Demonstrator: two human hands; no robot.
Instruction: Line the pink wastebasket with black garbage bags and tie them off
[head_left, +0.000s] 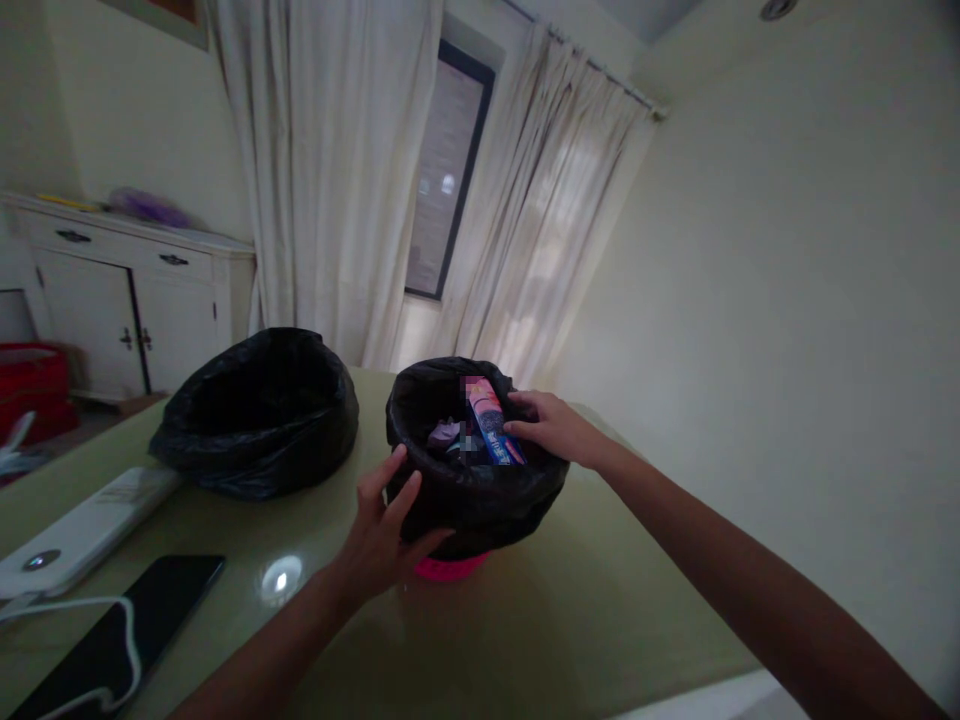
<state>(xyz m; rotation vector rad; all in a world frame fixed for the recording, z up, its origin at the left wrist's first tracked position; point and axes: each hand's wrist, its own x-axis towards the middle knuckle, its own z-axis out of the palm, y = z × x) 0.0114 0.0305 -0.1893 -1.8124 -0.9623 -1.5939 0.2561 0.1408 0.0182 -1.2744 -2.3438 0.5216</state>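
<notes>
A small pink bin (448,568) lined with a black bag (480,500) stands on the green table (525,620). My left hand (386,525) presses against the bag's near side, fingers spread. My right hand (551,425) rests on the far right rim, fingers touching a blue and pink carton (491,425) that sticks up out of the bin. Purple wrappers (444,433) lie inside beside the carton.
A second bin lined with a black bag (259,410) stands to the left. A white power strip (82,530), a dark phone (124,630) and a white cable (112,610) lie at the near left. A white cabinet (127,300) and curtains (337,180) stand behind.
</notes>
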